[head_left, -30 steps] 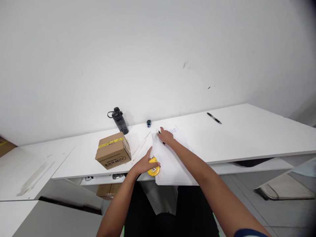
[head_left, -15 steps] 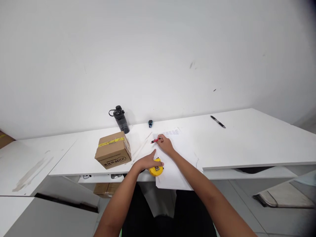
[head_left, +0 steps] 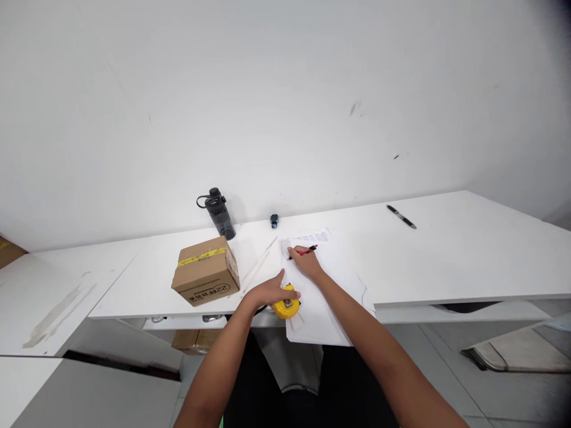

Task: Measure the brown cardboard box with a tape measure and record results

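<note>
My right hand [head_left: 304, 260] is closed around a red and black pen [head_left: 308, 250], its tip down by the upper left part of a white paper sheet [head_left: 332, 285]. Faint marks run along the sheet's top edge. Lower down, my left hand [head_left: 270, 290] grips a yellow tape measure [head_left: 286, 307] at the table's front edge, over the left side of the paper. Its thumb points up and some of its fingers are hidden.
A taped cardboard box [head_left: 206, 270] stands left of my left hand, with a dark water bottle [head_left: 220, 215] behind it. A small watch-like item [head_left: 274, 221] lies near the wall. Another black pen [head_left: 401, 217] rests on the white table [head_left: 446, 255] at right.
The pen has swung round in my right hand: its end pointed out left, and now it leans right with the tip at the paper. My left hand still holds the tape measure.
</note>
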Available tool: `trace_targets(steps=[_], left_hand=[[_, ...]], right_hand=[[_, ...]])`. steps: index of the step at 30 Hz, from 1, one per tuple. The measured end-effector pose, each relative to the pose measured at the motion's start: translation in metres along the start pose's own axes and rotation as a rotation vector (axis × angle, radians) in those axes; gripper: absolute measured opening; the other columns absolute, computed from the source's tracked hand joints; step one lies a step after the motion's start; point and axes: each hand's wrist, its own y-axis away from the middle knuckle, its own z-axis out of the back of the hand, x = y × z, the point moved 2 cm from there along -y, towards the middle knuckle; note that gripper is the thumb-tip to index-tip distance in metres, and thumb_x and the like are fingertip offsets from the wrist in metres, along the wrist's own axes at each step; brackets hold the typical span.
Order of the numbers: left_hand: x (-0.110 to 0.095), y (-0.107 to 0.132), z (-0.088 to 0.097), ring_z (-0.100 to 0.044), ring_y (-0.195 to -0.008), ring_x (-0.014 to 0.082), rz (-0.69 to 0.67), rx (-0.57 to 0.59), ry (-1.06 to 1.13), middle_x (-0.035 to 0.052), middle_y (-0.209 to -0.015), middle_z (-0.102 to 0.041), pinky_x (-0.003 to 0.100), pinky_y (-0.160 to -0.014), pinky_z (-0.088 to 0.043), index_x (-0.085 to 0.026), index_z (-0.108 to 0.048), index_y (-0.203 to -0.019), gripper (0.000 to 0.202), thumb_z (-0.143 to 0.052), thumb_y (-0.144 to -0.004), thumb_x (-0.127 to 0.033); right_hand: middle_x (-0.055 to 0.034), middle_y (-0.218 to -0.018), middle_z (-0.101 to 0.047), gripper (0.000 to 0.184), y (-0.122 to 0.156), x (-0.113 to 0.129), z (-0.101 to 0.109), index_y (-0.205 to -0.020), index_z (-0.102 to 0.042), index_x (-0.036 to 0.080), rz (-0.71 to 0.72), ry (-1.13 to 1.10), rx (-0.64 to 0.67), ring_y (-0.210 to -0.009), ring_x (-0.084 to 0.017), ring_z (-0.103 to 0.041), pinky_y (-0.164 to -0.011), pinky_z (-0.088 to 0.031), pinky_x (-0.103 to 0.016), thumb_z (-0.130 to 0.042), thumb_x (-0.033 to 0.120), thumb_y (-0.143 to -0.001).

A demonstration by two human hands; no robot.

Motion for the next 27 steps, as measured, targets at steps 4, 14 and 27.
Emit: trace_targets(steps=[4, 14, 27], left_hand=[[0.005, -0.004, -0.001, -0.053, -0.123, 0.0311, -0.024, 0.014, 0.036, 0.0161, -0.145, -0.045, 0.033, -0.1, -0.042, -0.011, -0.005, -0.153, 0.124, -0.074, -0.061, -0.06], [0.002, 0.0, -0.001, -0.051, -0.125, 0.0295, -0.023, 0.024, 0.067, 0.0136, -0.148, -0.041, 0.031, -0.099, -0.044, -0.014, -0.005, -0.153, 0.122, -0.073, -0.063, -0.059], [0.004, -0.002, -0.002, -0.052, -0.122, 0.0312, -0.031, -0.005, 0.113, 0.0144, -0.146, -0.043, 0.034, -0.096, -0.046, -0.011, -0.01, -0.153, 0.122, -0.076, -0.06, -0.057]], right_hand=[[0.0016, -0.055, -0.055, 0.037, 0.0, -0.001, -0.002, -0.054, -0.049, 0.022, 0.011, 0.021, 0.005, -0.061, -0.017, -0.052, -0.06, -0.038, -0.029, -0.05, 0.047, -0.081], [-0.0006, -0.079, -0.067, 0.037, 0.004, 0.0, 0.003, -0.086, -0.063, 0.023, 0.081, 0.036, -0.097, -0.076, -0.019, -0.06, -0.071, -0.046, -0.03, -0.046, 0.055, -0.086], [-0.0122, -0.118, -0.057, 0.036, 0.01, 0.007, 0.009, -0.12, -0.058, 0.022, 0.386, 0.169, -0.46, -0.102, -0.022, -0.06, -0.085, -0.053, -0.037, -0.041, 0.036, -0.092]])
